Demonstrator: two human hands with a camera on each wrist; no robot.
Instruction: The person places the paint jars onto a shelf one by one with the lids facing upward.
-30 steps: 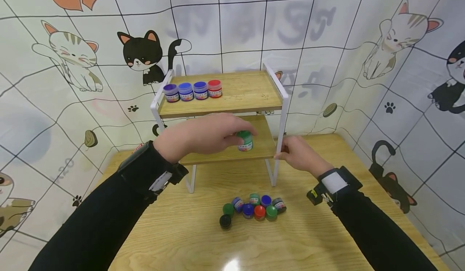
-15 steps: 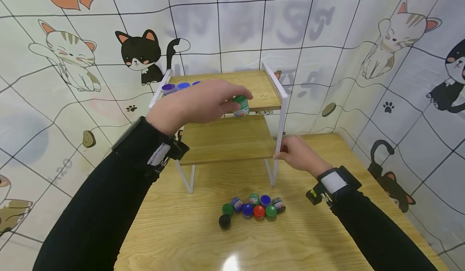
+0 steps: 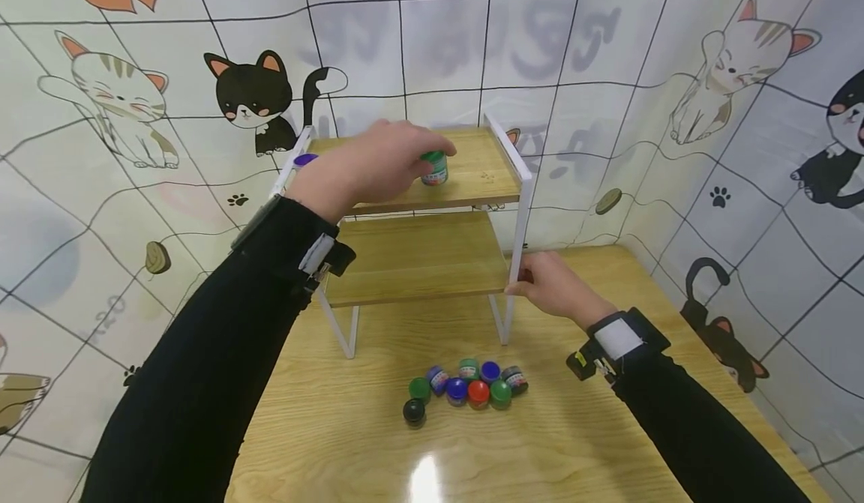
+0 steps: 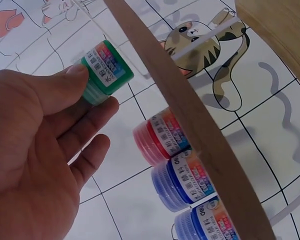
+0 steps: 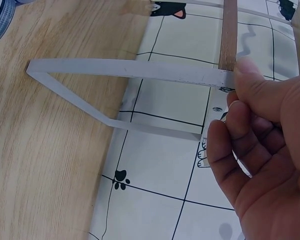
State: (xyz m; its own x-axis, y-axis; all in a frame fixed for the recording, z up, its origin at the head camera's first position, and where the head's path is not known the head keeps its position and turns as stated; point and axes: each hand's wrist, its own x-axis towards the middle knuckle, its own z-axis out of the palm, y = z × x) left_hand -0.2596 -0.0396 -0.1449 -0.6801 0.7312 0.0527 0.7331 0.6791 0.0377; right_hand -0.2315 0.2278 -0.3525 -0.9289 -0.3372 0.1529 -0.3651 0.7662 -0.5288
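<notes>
Green and small, the held jar is showing at the upper centre of the head view, against the boards of the upper shelf; whether its base is touching the wood, I cannot tell. The left hand is pinching it, thumb lying along one side, while the lowest of the fingers is curving loosely apart from it. At the lower centre of the left wrist view, a red jar and two blue jars are standing in a row along the shelf's edge. Left of centre in the head view, a purple lid is showing past the left wrist. Right of centre, the right hand is gripping the white frame beside the lower shelf, thumb pressing near the joint and the other fingers curling behind. At the lower centre, nine loose jars are clustering on the counter, and a cat-printed sheet is hanging behind, across the top.
</notes>
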